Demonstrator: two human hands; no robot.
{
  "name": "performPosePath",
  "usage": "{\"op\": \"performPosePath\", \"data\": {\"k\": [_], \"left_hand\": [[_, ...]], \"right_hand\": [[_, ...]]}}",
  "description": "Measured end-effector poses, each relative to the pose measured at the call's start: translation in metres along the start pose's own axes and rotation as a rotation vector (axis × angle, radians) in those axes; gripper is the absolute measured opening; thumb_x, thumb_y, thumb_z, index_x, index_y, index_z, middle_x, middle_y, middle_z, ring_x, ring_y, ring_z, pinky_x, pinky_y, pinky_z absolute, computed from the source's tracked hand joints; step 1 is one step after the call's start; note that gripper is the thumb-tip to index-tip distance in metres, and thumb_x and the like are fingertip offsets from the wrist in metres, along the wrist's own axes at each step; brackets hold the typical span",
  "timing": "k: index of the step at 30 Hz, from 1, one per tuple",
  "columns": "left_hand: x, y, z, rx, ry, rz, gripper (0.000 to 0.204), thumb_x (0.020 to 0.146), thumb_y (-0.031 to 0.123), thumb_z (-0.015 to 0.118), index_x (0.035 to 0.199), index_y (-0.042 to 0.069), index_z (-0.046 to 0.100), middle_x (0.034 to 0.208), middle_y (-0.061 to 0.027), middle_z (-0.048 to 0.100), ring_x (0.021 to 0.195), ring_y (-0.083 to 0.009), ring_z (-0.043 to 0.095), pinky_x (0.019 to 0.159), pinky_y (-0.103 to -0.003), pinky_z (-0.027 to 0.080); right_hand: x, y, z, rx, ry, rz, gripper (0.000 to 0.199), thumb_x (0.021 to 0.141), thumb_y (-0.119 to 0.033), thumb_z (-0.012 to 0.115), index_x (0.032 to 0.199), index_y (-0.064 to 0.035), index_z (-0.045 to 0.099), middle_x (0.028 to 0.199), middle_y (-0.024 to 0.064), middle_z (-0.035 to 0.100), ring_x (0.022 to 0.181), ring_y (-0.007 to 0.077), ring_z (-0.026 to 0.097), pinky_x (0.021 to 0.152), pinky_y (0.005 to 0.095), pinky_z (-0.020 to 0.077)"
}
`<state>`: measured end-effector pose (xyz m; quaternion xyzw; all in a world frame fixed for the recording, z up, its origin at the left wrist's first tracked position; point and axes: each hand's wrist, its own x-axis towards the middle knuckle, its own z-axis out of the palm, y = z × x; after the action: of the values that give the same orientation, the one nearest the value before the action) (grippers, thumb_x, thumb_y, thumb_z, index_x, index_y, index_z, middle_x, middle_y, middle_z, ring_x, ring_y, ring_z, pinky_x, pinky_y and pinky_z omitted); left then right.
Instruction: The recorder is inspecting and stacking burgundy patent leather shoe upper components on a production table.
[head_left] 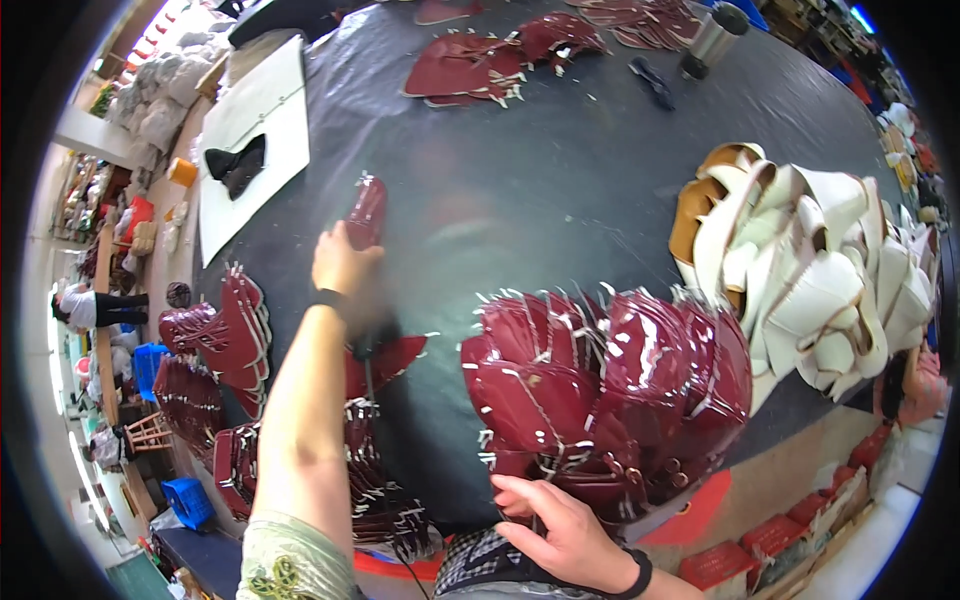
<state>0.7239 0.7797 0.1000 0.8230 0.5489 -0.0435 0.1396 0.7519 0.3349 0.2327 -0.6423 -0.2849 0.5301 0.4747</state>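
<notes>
My left hand (345,262) reaches out over the dark table, fingers closed around the near end of a glossy burgundy leather piece (369,204). Below that wrist, another pointed burgundy piece (392,364) lies partly behind my forearm. Close to the table's front edge, my right hand (562,535) is open, its fingers stretched and apart. It is beside a large heap of shiny burgundy leather shoe uppers (535,405) with white-tipped edges and some metal rings. Whether its fingertips touch the heap I cannot tell.
White leather uppers (815,265) are heaped at the right. Burgundy stacks stand at the left (240,340) and far side (465,68). A white board (262,140) holds a black piece (237,166). A metal cylinder (714,40) stands far right beside a dark object (652,82).
</notes>
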Motion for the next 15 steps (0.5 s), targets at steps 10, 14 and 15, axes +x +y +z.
{"op": "performPosePath", "data": {"k": [10, 14, 15], "left_hand": [[-0.146, 0.063, -0.057, -1.043, -0.195, 0.283, 0.045, 0.095, 0.025, 0.079, 0.13, 0.0, 0.069, 0.115, -0.0061, 0.074, 0.107, -0.0164, 0.068, 0.097, -0.031, 0.052], [-0.295, 0.072, -0.072, -1.154, -0.717, 0.271, 0.032, 0.099, 0.015, 0.078, 0.128, 0.003, 0.073, 0.112, -0.0031, 0.076, 0.103, -0.0104, 0.068, 0.096, -0.029, 0.055], [-0.318, 0.071, -0.066, -1.21, -0.805, 0.264, 0.035, 0.1, 0.01, 0.075, 0.134, 0.002, 0.07, 0.12, -0.005, 0.074, 0.109, -0.0118, 0.067, 0.1, -0.029, 0.054]], "right_hand": [[-0.054, -0.019, -0.029, -0.215, 0.316, -0.268, 0.031, 0.094, 0.0, 0.077, 0.124, -0.0029, 0.073, 0.091, 0.0075, 0.074, 0.079, 0.0153, 0.07, 0.071, 0.0281, 0.0564], [-0.079, -0.01, -0.053, -0.135, 0.657, -0.219, 0.029, 0.095, 0.0, 0.076, 0.124, -0.0027, 0.071, 0.093, 0.0043, 0.072, 0.078, 0.0093, 0.067, 0.067, 0.0257, 0.0542], [-0.081, -0.006, -0.057, -0.038, 0.697, -0.218, 0.029, 0.097, 0.0, 0.074, 0.125, -0.0019, 0.07, 0.095, 0.0028, 0.072, 0.081, 0.008, 0.067, 0.07, 0.0239, 0.0553]]}}
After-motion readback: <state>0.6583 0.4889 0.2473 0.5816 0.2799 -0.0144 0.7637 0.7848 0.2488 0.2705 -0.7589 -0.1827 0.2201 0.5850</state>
